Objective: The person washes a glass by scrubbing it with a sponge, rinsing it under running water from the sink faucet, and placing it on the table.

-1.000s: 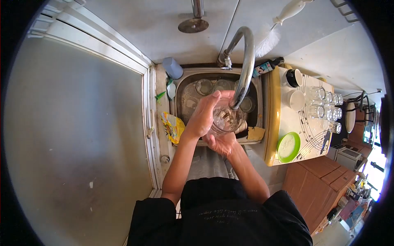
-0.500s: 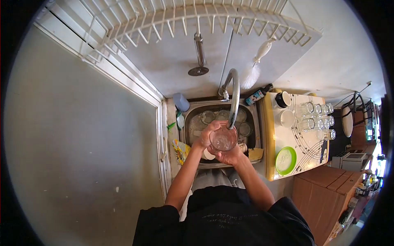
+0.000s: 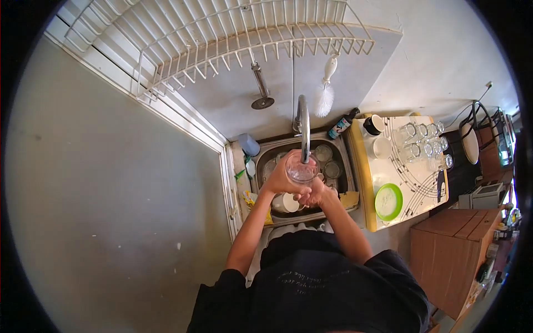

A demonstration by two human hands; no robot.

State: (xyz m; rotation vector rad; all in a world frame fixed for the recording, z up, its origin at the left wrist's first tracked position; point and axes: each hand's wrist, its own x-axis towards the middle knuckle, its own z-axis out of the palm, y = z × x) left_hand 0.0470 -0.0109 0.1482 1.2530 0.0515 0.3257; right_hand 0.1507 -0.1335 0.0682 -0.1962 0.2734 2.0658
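Under the curved metal faucet (image 3: 303, 119), my left hand (image 3: 281, 180) is wrapped around a clear drinking glass (image 3: 302, 168), its round mouth facing up. My right hand (image 3: 317, 194) is close below the glass, fingers curled in against my left hand; whether it also grips the glass, or holds anything else, is hidden. Beneath my hands, the steel sink (image 3: 347, 161) holds several glasses, among them one glass (image 3: 323, 153) behind my hands and another glass (image 3: 332, 170) to their right. A white mug (image 3: 285, 203) sits in the sink near my left wrist.
On the right, a table (image 3: 411, 183) bears several upturned glass mugs (image 3: 428, 149), a white cup (image 3: 381, 147), a black-and-white cup (image 3: 374, 125) and a green bowl (image 3: 388, 202). A dark bottle (image 3: 343, 123) stands behind the sink. Overhead hangs a wire rack (image 3: 250, 41), with a white brush (image 3: 325, 97) below.
The view has shifted. Both hands held the sides of the glass before; now the right hand has slid lower, curled against the left, which keeps the glass below the faucet.
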